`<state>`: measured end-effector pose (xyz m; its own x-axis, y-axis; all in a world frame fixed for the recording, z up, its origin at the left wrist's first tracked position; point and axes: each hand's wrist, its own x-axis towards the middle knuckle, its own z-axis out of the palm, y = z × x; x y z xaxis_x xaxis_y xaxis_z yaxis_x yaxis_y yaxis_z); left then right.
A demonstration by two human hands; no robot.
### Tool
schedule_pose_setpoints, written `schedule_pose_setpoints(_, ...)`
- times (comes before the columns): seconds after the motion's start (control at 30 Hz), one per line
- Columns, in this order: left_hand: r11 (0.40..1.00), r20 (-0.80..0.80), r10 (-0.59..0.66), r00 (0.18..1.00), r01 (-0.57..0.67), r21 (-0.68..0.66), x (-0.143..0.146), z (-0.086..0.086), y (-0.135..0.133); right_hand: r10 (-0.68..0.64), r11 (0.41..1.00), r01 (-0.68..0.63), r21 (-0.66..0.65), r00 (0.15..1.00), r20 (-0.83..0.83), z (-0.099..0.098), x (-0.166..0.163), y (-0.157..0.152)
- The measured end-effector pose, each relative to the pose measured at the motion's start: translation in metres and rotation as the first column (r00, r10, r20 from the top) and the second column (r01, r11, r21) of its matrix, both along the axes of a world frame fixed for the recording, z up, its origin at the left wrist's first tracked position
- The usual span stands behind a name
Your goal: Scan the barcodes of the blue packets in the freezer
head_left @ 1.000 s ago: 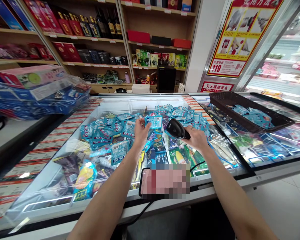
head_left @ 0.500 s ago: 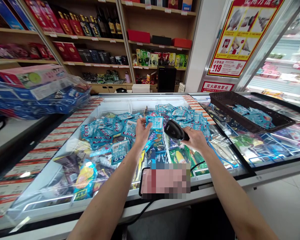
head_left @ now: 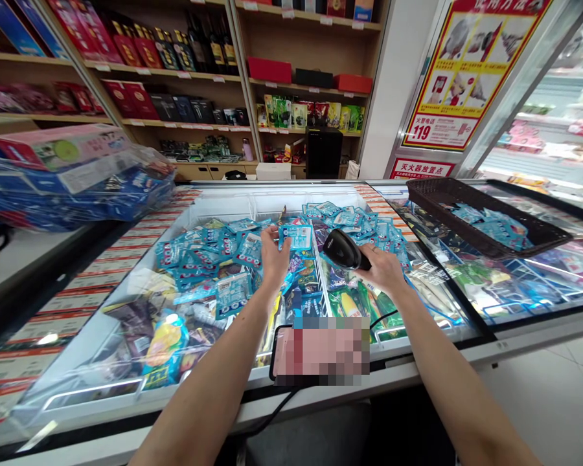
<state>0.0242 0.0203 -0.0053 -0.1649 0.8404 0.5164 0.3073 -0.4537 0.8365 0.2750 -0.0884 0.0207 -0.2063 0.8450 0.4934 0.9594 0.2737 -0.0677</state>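
My left hand (head_left: 274, 254) pinches a light-blue snack packet (head_left: 296, 235) by its left edge, held just above a pile of like packets (head_left: 208, 252) in the open chest freezer (head_left: 233, 204). My right hand (head_left: 383, 268) grips a black barcode scanner (head_left: 344, 249), its head turned toward the held packet, a short gap between them. A cable runs down from the scanner. More blue packets (head_left: 364, 223) lie heaped behind the scanner.
A phone (head_left: 320, 351) lies on the freezer's front glass. A dark basket (head_left: 480, 217) with several blue packets rests on the right lid. Wrapped boxes (head_left: 72, 175) are stacked at left. Shelves (head_left: 184, 77) of goods stand behind, and a glass-door fridge (head_left: 554, 123) at right.
The held packet dipped slightly lower and left toward the pile. The scanner swung in close to the packet half a second ago and has eased back a little to the right.
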Motion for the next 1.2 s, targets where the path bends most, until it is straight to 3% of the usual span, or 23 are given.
schedule_pose_setpoints(0.1, 0.991, -0.084, 0.131, 0.988, -0.127, 0.052, -0.003, 0.006, -0.007, -0.042, 0.999, 0.042, -0.021, 0.999, -0.009, 0.001, 0.002, -0.001)
schedule_pose_setpoints(0.27, 0.972, -0.231, 0.228, 0.946, -0.209, 0.104, -0.012, 0.018, -0.011, -0.081, 0.995, 0.08, -0.055, 0.997, -0.015, 0.001, 0.004, 0.0)
schedule_pose_setpoints(0.4, 0.917, -0.405, 0.398, 0.823, -0.349, 0.192, -0.019, 0.025, -0.016, -0.096, 0.995, 0.095, -0.033, 0.995, -0.015, 0.0, 0.006, 0.001)
schedule_pose_setpoints(0.47, 0.903, -0.487, 0.428, 0.761, -0.352, 0.245, -0.019, 0.028, -0.021, -0.094, 0.995, 0.094, -0.014, 0.995, -0.018, 0.0, 0.007, 0.001)
schedule_pose_setpoints(0.57, 0.937, -0.645, 0.337, 0.685, -0.178, 0.301, -0.015, 0.031, -0.027, -0.088, 0.996, 0.088, 0.011, 0.996, -0.018, -0.002, 0.007, 0.002)
schedule_pose_setpoints(0.67, 0.969, -0.82, 0.173, 0.545, 0.053, 0.24, -0.009, 0.028, -0.028, -0.099, 0.994, 0.1, 0.038, 0.995, -0.015, -0.004, 0.009, 0.003)
schedule_pose_setpoints(0.73, 0.978, -0.882, 0.122, 0.454, 0.096, 0.185, -0.007, 0.024, -0.026, -0.116, 0.991, 0.117, 0.064, 0.993, -0.019, -0.007, 0.011, 0.004)
schedule_pose_setpoints(0.8, 0.983, -0.903, 0.139, 0.406, 0.056, 0.176, -0.009, 0.021, -0.024, -0.133, 0.986, 0.135, 0.094, 0.991, -0.026, -0.008, 0.013, 0.005)
schedule_pose_setpoints(0.9, 0.978, -0.902, 0.2, 0.382, -0.014, 0.21, -0.012, 0.019, -0.022, -0.162, 0.977, 0.167, 0.132, 0.986, -0.045, -0.008, 0.017, 0.006)
schedule_pose_setpoints(0.97, 0.973, -0.897, 0.212, 0.388, 0.002, 0.231, -0.011, 0.02, -0.022, -0.179, 0.972, 0.186, 0.146, 0.982, -0.063, -0.007, 0.018, 0.007)
schedule_pose_setpoints(1.07, 0.967, -0.898, 0.145, 0.415, 0.135, 0.218, -0.006, 0.02, -0.024, -0.178, 0.97, 0.189, 0.151, 0.981, -0.081, -0.007, 0.018, 0.006)
schedule_pose_setpoints(1.2, 0.927, -0.906, -0.039, 0.422, 0.354, 0.125, 0.007, 0.017, -0.029, -0.165, 0.974, 0.176, 0.145, 0.983, -0.084, -0.007, 0.017, 0.006)
